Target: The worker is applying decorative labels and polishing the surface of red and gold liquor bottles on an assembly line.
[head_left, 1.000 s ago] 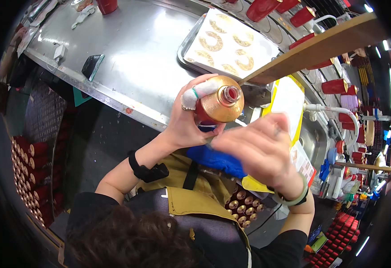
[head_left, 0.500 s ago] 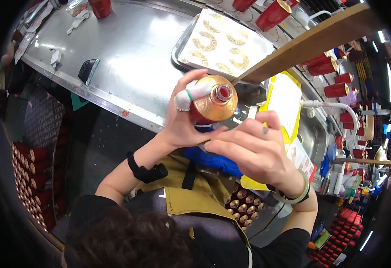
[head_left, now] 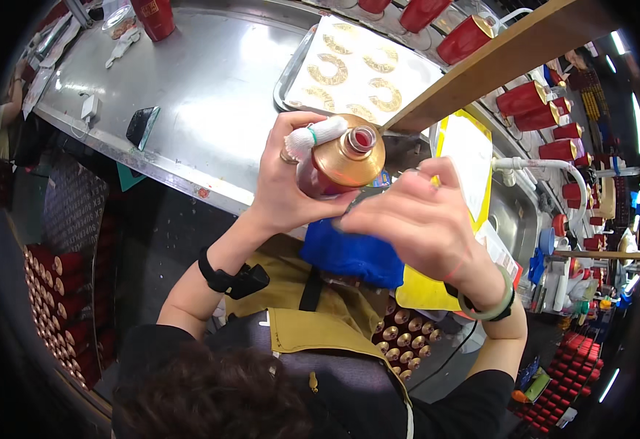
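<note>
Head view, tilted bottle (head_left: 343, 167), neck (head_left: 362, 139) toward camera

Plank (head_left: 492, 69) blocks tray's (head_left: 284, 79) right; room left.

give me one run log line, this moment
left hand: grips red-gold bottle, uncapped | right hand: curled near bottle, contact unclear | beyond: gold C-shapes, white sheet

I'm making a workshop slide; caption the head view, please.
The left hand, one finger wrapped in white, holds a gold-shouldered red bottle; the blurred right hand is close by.
</note>
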A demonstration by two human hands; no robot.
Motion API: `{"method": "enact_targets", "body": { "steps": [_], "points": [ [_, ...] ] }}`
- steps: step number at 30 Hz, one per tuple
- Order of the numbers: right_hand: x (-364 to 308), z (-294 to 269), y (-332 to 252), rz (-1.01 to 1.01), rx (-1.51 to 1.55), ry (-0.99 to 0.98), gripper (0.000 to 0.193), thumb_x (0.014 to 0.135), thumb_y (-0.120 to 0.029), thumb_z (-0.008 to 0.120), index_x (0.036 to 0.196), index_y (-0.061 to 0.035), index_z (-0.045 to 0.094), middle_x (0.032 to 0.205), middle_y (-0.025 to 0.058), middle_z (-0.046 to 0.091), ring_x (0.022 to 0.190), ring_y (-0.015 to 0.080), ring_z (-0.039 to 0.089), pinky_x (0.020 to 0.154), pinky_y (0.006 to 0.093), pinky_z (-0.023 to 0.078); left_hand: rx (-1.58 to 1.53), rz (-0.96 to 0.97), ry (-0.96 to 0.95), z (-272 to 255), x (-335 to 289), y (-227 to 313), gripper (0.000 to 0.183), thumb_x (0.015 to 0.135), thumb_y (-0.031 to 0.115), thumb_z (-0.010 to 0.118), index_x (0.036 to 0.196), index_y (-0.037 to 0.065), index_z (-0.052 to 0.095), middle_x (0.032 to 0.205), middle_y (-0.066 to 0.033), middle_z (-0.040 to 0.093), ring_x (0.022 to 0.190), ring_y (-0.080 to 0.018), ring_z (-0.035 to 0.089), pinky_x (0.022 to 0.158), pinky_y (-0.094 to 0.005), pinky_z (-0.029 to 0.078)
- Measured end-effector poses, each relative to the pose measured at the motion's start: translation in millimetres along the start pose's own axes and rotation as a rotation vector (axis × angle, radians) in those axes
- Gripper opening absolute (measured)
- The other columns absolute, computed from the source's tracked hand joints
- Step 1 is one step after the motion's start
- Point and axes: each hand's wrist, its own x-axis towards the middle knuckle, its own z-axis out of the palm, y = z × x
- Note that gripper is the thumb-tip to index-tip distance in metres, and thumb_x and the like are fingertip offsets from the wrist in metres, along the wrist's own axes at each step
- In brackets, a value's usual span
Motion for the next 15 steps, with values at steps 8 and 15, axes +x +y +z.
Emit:
{"method": "enact_targets", "body": {
  "steps": [8,15],
  "points": [
    [-1.7,6.3,-2.2,0.03,-0.009,0.137,0.023,0.069,-0.017,0.071,0.092,-0.0173,0.076,0.091,-0.0083,0.073,0.081,0.0112,0.061,0.08,0.0318,0.04,-0.094,-0.085,0.033,22.0,-5.0,-3.7,0.084,0.062,0.014,0.092,0.137,0.008,0.054,0.142,-0.0172,0.051,0.124,-0.0331,0.057,0.108,-0.0408,0.044],
    [-2.6,0.5,12.3,0.032,-0.109,0.203,0.02,0.07,-0.015,0.071,0.09,-0.0194,0.076,0.088,-0.0091,0.073,0.074,0.0107,0.058,0.08,0.031,0.04,-0.077,0.026,0.03,14.3,1.4,-0.5,0.084,0.063,0.013,0.091,0.138,0.007,0.053,0.134,-0.0147,0.051,0.122,-0.0316,0.057,0.102,-0.041,0.049]
  ]
}}
